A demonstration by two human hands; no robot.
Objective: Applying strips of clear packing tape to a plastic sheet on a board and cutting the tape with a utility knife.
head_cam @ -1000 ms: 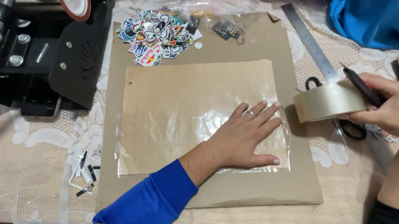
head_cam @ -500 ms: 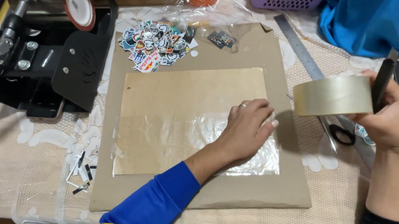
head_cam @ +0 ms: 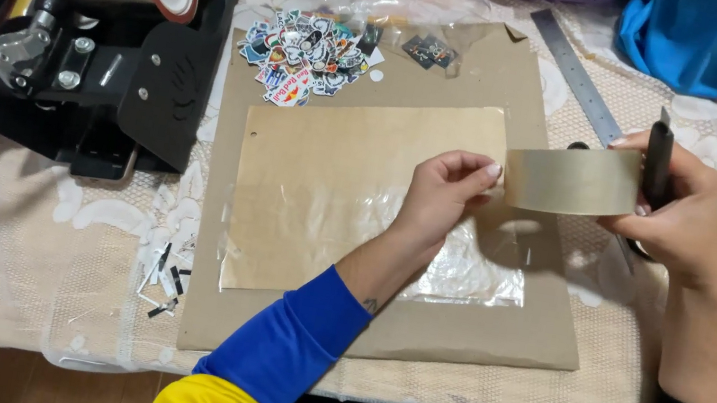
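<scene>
Above the brown cardboard sheet (head_cam: 414, 335), the right hand (head_cam: 678, 209) holds a roll of tape (head_cam: 573, 178), wide and beige with a smooth, a little shiny band. Its fingers are wrapped around the roll and also keep a thin black knife (head_cam: 657, 163) against it. The left hand (head_cam: 446, 191) is bent, with thumb and fingers pinching the free end of the tape at the roll's left edge. Under both hands lies a thinner brown paper (head_cam: 333, 178), flat and rectangular, partly covered with wrinkled clear film (head_cam: 463, 266). A heap of small colourful stickers (head_cam: 305, 54) sits at the upper left corner of the cardboard. A black metal press (head_cam: 102, 65) stands to the left on the lace tablecloth (head_cam: 30, 274), and a steel ruler (head_cam: 580, 74) lies slanted behind the roll.
</scene>
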